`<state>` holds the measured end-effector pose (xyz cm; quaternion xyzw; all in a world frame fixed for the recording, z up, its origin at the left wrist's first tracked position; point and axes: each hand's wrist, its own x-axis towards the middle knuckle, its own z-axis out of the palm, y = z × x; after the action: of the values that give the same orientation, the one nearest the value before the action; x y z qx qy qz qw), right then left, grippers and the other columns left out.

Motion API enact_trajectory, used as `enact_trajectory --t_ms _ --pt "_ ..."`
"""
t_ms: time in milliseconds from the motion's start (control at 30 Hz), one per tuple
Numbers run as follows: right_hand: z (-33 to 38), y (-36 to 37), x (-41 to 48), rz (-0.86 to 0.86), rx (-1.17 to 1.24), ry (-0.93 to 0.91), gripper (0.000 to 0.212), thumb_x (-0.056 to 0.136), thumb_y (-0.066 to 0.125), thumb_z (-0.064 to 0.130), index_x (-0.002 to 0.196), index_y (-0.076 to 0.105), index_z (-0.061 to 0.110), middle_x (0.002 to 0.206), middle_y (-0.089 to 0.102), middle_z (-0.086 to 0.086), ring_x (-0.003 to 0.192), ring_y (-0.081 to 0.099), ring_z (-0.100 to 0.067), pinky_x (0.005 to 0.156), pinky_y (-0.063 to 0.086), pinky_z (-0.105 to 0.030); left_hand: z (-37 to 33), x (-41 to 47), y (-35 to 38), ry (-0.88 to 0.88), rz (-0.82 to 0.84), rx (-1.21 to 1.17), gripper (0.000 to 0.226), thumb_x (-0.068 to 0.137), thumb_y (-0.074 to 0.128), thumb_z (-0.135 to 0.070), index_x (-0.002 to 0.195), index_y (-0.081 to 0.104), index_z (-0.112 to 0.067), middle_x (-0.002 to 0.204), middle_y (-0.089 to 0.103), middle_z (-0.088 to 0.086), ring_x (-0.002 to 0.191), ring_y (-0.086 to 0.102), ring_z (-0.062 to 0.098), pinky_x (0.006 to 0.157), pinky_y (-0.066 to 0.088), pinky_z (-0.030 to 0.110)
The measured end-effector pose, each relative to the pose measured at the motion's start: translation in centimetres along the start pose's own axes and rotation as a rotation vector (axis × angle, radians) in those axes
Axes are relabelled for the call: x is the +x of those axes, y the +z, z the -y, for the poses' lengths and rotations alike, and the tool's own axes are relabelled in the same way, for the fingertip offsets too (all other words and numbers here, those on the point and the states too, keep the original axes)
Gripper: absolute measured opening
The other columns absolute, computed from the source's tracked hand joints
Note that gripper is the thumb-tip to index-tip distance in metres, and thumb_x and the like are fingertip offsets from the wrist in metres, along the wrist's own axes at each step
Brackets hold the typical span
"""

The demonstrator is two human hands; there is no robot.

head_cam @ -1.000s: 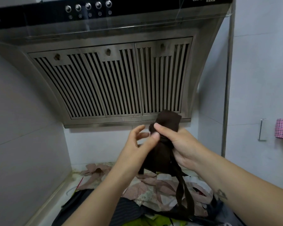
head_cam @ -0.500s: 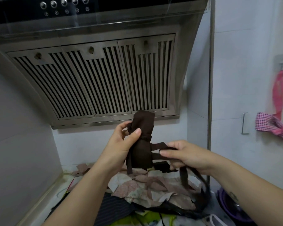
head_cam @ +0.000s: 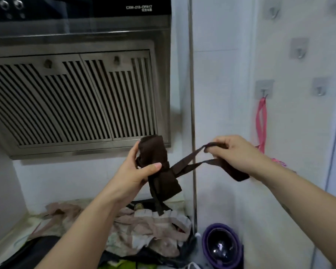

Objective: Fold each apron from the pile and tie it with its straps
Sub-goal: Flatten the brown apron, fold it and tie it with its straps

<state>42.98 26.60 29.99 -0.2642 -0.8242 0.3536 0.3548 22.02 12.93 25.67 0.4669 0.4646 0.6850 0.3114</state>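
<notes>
One bit of lettering to call, on the black panel [head_cam: 81, 8] along the top of the range hood [head_cam: 76, 105]: a white model code [head_cam: 139, 7] near the panel's right end, soft with blur, reading roughly CXW-218-OPA17. Right under it runs a smaller white line, too small to read. The marks below the buttons [head_cam: 4, 3] at the hood's top left are a smear too.

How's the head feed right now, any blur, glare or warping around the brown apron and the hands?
Head view: soft throughout; the brown apron is a dark mass, folds barely readable; left hand and right hand, pinching the strap, legible; wall hooks at right smeared; pale sheen on the glass panel; wide-angle bowing along the range hood edges; light flat and cool.
</notes>
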Motion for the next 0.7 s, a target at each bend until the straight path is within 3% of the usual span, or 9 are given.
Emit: enact_trajectory --t_ms 100,167,233,333,433,500,567,700 --pt "-0.8 -4.0 0.4 -0.311 -0.117 -0.065 0.017 0.085 0.056 0.005 0.079 0.067 0.016 0.068 0.062 0.005 0.051 0.052 0.002 0.05 0.036 -0.009 0.5 0.9 3.3 0.029 0.003 0.035 0.071 0.066 0.068 0.003 0.131 0.048 -0.019 0.103 0.07 0.002 0.095 0.069 0.016 0.074 0.055 0.023" --pt "-1.6 -7.5 0.0 -0.484 -0.143 -0.097 0.032 0.08 0.049 -0.003 0.082 0.068 0.023 0.075 0.064 0.012 0.055 0.054 0.005 0.052 0.037 -0.008 1.1 1.7 6.3 0.049 0.014 0.064 0.063 0.069 0.068 0.006 0.124 0.053 -0.021 0.102 0.07 0.0 0.098 0.068 0.015 0.079 0.054 0.024" --pt "-2.3 -9.8 0.4 -0.566 -0.072 -0.075 0.031 0.08 0.05 -0.004 0.08 0.067 0.022 0.074 0.061 0.009 0.058 0.052 0.002 0.055 0.039 -0.013 1.3 2.1 7.8 0.08 0.006 0.086 0.059 0.073 0.067 0.01 0.121 0.054 -0.023 0.102 0.07 -0.001 0.101 0.067 0.018 0.085 0.053 0.027" --pt "-3.2 -13.6 0.3 -0.51 0.537 0.074 0.017 0.088 0.058 0.004 0.075 0.055 0.014 0.057 0.049 -0.002 0.037 0.041 -0.003 0.038 0.029 -0.015 1.7 3.5 11.1 0.084 0.005 0.072 0.067 0.079 0.065 0.012 0.131 0.048 -0.027 0.112 0.065 0.002 0.101 0.067 0.018 0.086 0.055 0.032" --pt "-3.1 -16.1 0.0 -0.479 1.049 0.174 0.022 0.087 0.065 0.024 0.072 0.052 0.016 0.045 0.048 0.005 0.05 0.063 -0.008 0.043 0.043 -0.014 2.1 5.1 14.4 0.078 0.05 0.057 0.069 0.08 0.067 0.007 0.134 0.045 -0.031 0.121 0.061 0.002 0.1 0.067 0.013 0.076 0.057 0.03" --pt "-3.3 -17.3 0.1 -0.496 1.148 0.141 0.029 0.087 0.065 0.029 0.068 0.049 0.015 0.057 0.062 0.002 0.061 0.069 -0.011 0.056 0.053 -0.016 2.5 6.1 16.6 0.059 0.096 0.062 0.069 0.077 0.074 -0.001 0.132 0.045 -0.033 0.124 0.059 0.002 0.106 0.064 0.016 0.082 0.057 0.034" --pt "-3.6 -18.1 0.4 -0.509 1.091 0.103 0.029 0.088 0.063 0.035 0.071 0.054 0.014 0.069 0.068 0.002 0.065 0.066 -0.01 0.06 0.052 -0.017 2.8 7.0 18.7 0.01 0.14 0.062 0.067 0.072 0.076 -0.017 0.13 0.047 -0.033 0.124 0.061 0.0 0.107 0.064 0.017 0.089 0.055 0.04" --pt "-3.9 -20.3 1.4 -0.595 1.115 0.044 0.022 0.086 0.068 0.03 0.076 0.059 0.012 0.065 0.059 0.0 0.059 0.056 -0.012 0.058 0.05 -0.021 3.4 8.9 23.4 -0.081 0.262 0.127 0.051 0.083 0.071 -0.024 0.128 0.046 -0.024 0.12 0.059 0.002 0.101 0.065 0.016 0.084 0.056 0.035"
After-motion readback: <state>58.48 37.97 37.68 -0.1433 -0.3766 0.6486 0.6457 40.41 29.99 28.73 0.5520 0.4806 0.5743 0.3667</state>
